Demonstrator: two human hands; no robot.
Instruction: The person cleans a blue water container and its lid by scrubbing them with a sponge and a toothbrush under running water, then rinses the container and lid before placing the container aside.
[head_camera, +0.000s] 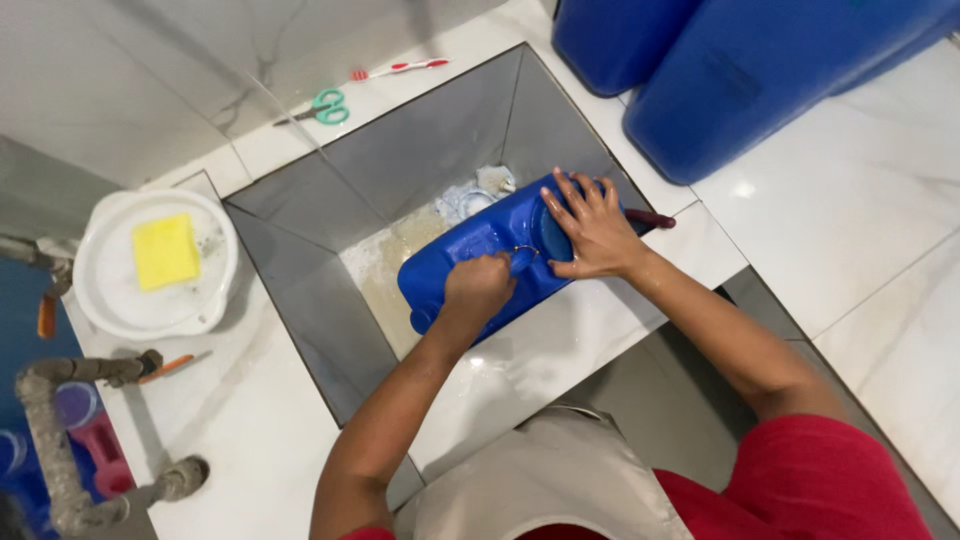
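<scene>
A blue plastic jerrycan (470, 250) lies on its side in a deep grey sink (400, 170), resting against the near rim. My left hand (478, 288) is clenched around the can's handle. My right hand (592, 228) lies flat with spread fingers on the can's upper end, beside a dark round opening. A dark reddish handle (652, 218) sticks out from under my right hand; what it belongs to is hidden. Soapy, murky water covers the sink bottom (400, 255).
A white bowl (120, 300) with a yellow sponge (166, 250) stands left of the sink. Green scissors (322, 108) and a red-white toothbrush (400, 68) lie on the far counter. Two big blue containers (740, 80) stand at the upper right. Pipes (60, 440) run at the lower left.
</scene>
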